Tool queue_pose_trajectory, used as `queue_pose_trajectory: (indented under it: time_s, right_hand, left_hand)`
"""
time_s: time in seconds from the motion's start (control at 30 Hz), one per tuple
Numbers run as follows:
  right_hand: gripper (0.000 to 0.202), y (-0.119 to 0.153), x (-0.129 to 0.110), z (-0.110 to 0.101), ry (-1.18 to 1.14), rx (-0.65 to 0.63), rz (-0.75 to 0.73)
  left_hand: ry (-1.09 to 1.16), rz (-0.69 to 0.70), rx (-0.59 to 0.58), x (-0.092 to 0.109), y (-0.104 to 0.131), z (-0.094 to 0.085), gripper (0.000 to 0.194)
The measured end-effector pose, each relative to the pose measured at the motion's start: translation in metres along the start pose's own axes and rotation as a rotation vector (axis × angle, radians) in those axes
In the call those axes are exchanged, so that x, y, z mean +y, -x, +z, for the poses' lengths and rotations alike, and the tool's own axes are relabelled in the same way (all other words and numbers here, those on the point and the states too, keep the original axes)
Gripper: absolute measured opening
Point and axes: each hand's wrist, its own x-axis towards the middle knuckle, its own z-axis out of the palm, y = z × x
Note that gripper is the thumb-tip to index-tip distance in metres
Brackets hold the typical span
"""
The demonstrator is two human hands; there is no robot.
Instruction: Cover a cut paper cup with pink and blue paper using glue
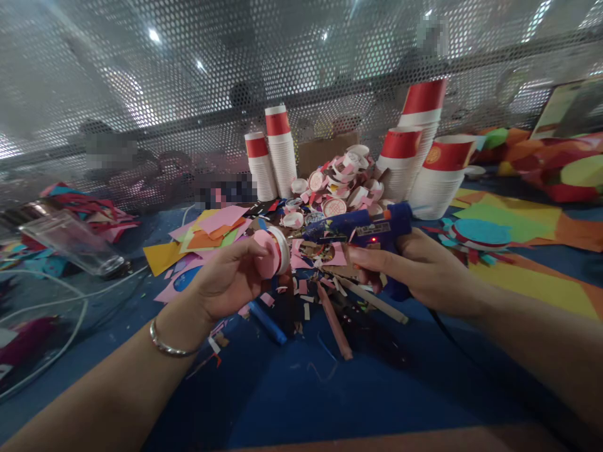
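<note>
My left hand [230,273] pinches a cut-down paper cup piece [281,250], a short white ring with a pink paper disc [266,254] on its near side. In my right hand [419,267] is a blue glue gun [362,225] with a small red light glowing on its side. Its nozzle points left and is close to the white ring; whether they touch I cannot tell. My right fingers wrap round the handle, and a small pink scrap shows by the thumb. Pink paper scraps [337,253] lie on the table beneath both hands.
Stacked paper cups [277,147] and further cup stacks [440,172] flank a pile of cut cup pieces [346,179]. Coloured paper [211,232] lies left, a turquoise-topped piece [480,232] right. Markers [333,320] and scraps litter the blue table [301,395]. A clear container [70,242] and white cable [85,307] are left.
</note>
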Motion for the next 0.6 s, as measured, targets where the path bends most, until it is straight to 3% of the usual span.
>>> queue_pose_trajectory:
  time_s: [0.37,0.6]
  right_hand:
    - [0.047,0.0025,-0.0008,0.0017,-0.022,-0.016,-0.051]
    - [0.044,0.0021,0.002,0.002,0.0,-0.017,-0.09]
  left_hand:
    - [-0.058,-0.02,-0.082,-0.0033,-0.0028,0.0023,0.008]
    - [-0.203,-0.022,-0.158,-0.0031,-0.0028,0.0034,0.031]
